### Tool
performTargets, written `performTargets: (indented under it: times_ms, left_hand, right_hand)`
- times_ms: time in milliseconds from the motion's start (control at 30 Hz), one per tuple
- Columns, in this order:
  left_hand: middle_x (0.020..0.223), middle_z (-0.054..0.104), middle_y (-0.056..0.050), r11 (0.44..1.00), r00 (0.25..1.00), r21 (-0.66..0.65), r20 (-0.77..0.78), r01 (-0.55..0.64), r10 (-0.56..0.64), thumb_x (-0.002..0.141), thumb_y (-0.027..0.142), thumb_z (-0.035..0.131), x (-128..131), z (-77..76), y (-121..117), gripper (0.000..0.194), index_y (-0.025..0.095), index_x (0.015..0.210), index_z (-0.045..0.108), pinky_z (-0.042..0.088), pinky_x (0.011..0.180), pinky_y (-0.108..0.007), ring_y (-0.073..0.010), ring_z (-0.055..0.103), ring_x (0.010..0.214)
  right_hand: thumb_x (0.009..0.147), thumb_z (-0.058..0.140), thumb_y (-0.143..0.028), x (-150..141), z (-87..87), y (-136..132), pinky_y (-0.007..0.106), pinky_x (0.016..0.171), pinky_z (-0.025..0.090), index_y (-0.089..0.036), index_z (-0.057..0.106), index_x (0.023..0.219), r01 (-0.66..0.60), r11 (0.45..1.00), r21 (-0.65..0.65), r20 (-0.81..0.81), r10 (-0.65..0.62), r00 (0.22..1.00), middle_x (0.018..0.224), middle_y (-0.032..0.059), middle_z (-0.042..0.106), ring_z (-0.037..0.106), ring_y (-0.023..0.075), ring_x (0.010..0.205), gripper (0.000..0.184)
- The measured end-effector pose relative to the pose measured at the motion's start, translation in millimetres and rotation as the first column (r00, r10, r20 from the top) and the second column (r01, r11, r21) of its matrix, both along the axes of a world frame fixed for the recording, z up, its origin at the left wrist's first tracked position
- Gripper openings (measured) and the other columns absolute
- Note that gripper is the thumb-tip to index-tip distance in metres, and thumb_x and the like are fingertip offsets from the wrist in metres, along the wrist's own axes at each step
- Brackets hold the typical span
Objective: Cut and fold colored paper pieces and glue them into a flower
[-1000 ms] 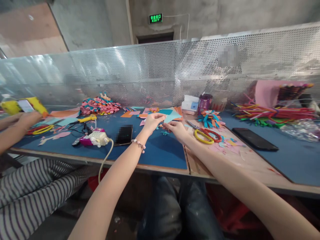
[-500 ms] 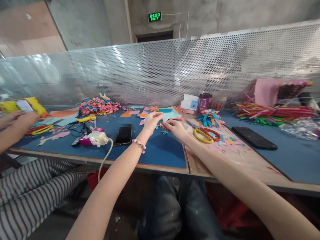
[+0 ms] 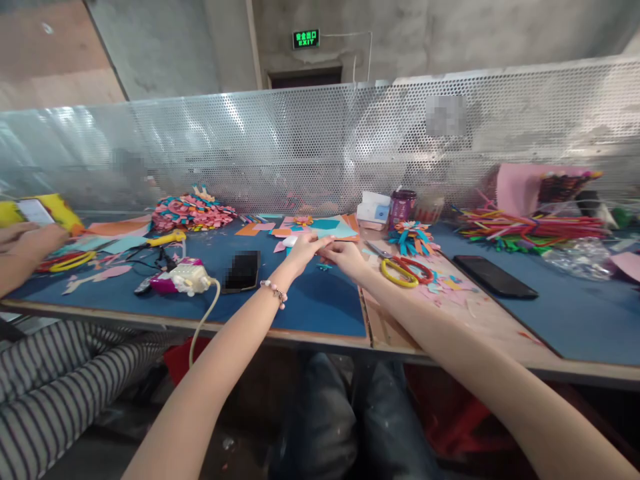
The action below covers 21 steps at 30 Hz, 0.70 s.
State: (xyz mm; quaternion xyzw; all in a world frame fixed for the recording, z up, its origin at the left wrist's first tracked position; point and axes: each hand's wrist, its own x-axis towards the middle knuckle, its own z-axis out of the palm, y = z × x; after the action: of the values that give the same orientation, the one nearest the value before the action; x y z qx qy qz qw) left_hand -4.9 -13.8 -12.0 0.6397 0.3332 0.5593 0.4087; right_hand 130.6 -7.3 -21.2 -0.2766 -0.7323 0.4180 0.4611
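Fingertips of the left hand and right hand meet over the blue mat, bent inward; whatever they may be clamped on is hidden, so I cannot tell whether either hand grips anything. Just below the fingers, on the mat, lies a small teal paper piece, seemingly cut into points, though it is too small to be sure. A beaded bracelet circles the left wrist. Beyond the hands are a teal sheet and other coloured papers, near the foot of a perforated metal screen. Scissors with one yellow and one red handle lie to the right of the right hand, beside scattered paper scraps, with an orange and teal fringed bundle behind them. To the left of the left hand lie a dark phone, a white power strip and a yellow-handled tool, with a heap of pink, teal and orange paper pieces farther back. At the far left, a co-worker's hand is near a phone with a lit screen.
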Motion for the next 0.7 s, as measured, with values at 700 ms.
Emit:
performTargets:
  times_ms: [700]
  left_hand:
    - [0.079, 0.071, -0.009, 0.991, 0.990, -0.036, -0.065, -0.131, 0.128, 0.078, 0.042, 0.065, -8, -0.1, 5, 0.028, 0.014, 0.082, 0.063, 0.045, 0.058, -0.024, -0.0150, 0.065, 0.070]
  right_hand:
    - [0.084, 0.052, -0.042, 147, 25.9, 36, 0.029, 0.063, 0.043, -0.006, 0.073, 0.081, 0.195, 0.872, 0.449, 0.892, -0.450, -0.043, 0.082, 0.0197, 0.069, 0.066, 0.0292, 0.080, 0.042]
